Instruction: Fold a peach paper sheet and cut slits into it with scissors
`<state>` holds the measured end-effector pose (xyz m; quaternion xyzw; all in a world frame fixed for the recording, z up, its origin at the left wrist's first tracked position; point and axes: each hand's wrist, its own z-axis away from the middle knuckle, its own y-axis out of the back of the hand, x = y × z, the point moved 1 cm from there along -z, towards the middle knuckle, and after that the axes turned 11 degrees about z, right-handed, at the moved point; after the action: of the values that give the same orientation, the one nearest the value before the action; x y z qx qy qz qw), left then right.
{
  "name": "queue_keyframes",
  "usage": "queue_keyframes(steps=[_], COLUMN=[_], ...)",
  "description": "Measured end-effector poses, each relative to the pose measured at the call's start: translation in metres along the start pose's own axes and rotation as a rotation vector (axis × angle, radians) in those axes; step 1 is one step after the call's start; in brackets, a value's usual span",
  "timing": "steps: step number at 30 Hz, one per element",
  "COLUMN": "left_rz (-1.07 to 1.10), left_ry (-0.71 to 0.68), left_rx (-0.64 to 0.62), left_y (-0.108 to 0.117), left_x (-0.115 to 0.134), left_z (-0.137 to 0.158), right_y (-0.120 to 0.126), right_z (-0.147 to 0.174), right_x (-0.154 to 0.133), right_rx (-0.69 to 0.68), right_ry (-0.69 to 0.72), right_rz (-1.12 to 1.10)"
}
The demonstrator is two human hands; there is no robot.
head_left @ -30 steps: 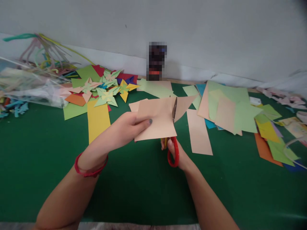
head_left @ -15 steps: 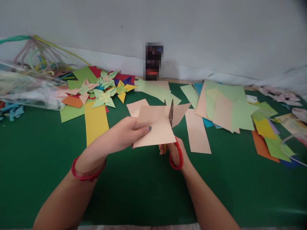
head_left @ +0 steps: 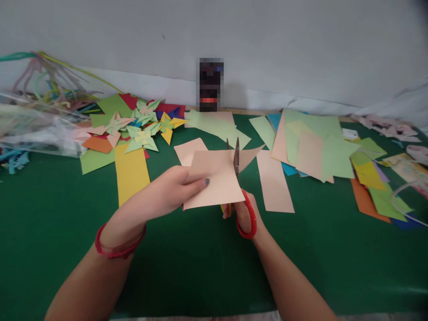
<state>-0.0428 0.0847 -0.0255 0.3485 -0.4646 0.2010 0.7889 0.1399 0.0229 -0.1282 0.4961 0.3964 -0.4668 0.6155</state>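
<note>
My left hand (head_left: 179, 189) is closed on a pale pink sheet of paper (head_left: 214, 178), thumb on top and the other fingers mostly hidden beneath. My right hand (head_left: 243, 211) grips scissors (head_left: 248, 218) with red handles, its fingers partly covered by the sheet. The scissors' dark blades (head_left: 237, 154) stand parted around the sheet near its right side, where a cut flap (head_left: 251, 157) slants up and away. Just behind and to the right, pale pink strips of paper lie on the green tabletop, one of them a long strip (head_left: 274, 183).
Folded paper stars (head_left: 143, 133) and a yellow strip (head_left: 132, 171) lie at the left, beside a clear plastic bag (head_left: 43, 125). Stacked green and pink sheets (head_left: 317, 147) are at the right. A dark pixelated upright object (head_left: 209, 84) stands against the wall.
The view has shifted slightly. Both hands keep their grip on the paper and the scissors, and the flap right of the blades looks a little narrower.
</note>
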Motion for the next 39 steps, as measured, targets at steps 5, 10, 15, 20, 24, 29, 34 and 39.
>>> queue_keyframes(steps=[5, 10, 15, 20, 24, 29, 34, 39], left_rz=[0.012, 0.008, 0.0, 0.015, 0.026, 0.009, -0.001, -0.011], left_ry=[0.0, -0.005, -0.023, -0.022, -0.022, -0.028, -0.016, -0.024], left_rx=[-0.004, -0.005, 0.0, -0.006, -0.01, -0.025, -0.02, -0.018], left_y=[-0.001, -0.003, -0.004, -0.003, -0.002, -0.001, -0.002, -0.002], left_x=[-0.001, 0.0, 0.001, 0.0, 0.001, 0.002, 0.003, 0.002], left_z=[0.0, -0.002, -0.002, -0.002, -0.001, 0.0, 0.0, -0.001], right_y=[-0.001, -0.002, -0.004, -0.002, 0.0, 0.002, 0.0, 0.0], right_z=[-0.001, -0.002, -0.001, 0.002, 0.003, 0.003, 0.005, 0.006], right_x=[0.002, 0.005, 0.005, 0.0, -0.004, -0.005, -0.009, -0.011], right_rx=[0.014, 0.015, 0.026, 0.039, 0.041, 0.045, 0.057, 0.059], right_ry=[-0.004, -0.01, 0.002, 0.001, -0.037, -0.029, -0.046, -0.065], right_rz=[-0.012, -0.033, -0.036, -0.002, 0.002, 0.013, 0.015, -0.003])
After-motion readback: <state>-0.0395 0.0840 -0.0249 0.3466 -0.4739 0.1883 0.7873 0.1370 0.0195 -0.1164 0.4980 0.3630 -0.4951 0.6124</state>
